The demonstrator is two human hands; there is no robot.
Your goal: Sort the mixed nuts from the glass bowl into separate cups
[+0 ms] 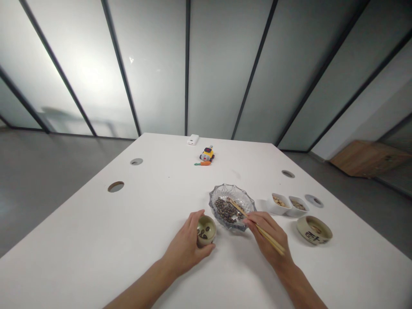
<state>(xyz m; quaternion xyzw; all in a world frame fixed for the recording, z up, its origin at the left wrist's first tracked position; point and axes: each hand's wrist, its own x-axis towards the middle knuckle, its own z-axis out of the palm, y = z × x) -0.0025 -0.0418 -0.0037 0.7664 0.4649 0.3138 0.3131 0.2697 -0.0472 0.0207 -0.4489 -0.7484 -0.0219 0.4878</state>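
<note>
My left hand [188, 242] is wrapped round a small greenish ceramic cup [209, 238], thumb on the near side and fingers on the far side. A few dark seeds [203, 233] lie in the bottom of the cup. Just right of it stands a scalloped glass bowl [222, 190] holding a heap of dark striped seeds [227, 211]. In my right hand [268, 240] is a pair of wooden chopsticks [268, 237], closed in my fingers. Their tips reach down into the bowl among the seeds; whether they pinch one is too small to tell.
To the right are two white dishes [278, 209] with nuts or seeds and a round ceramic ashtray-like bowl [313, 229]. A yellow toy car [207, 154], an orange screwdriver-like tool [204, 163] and a white box-shaped device [193, 139] lie farther back. Holes pierce the white table [96, 249].
</note>
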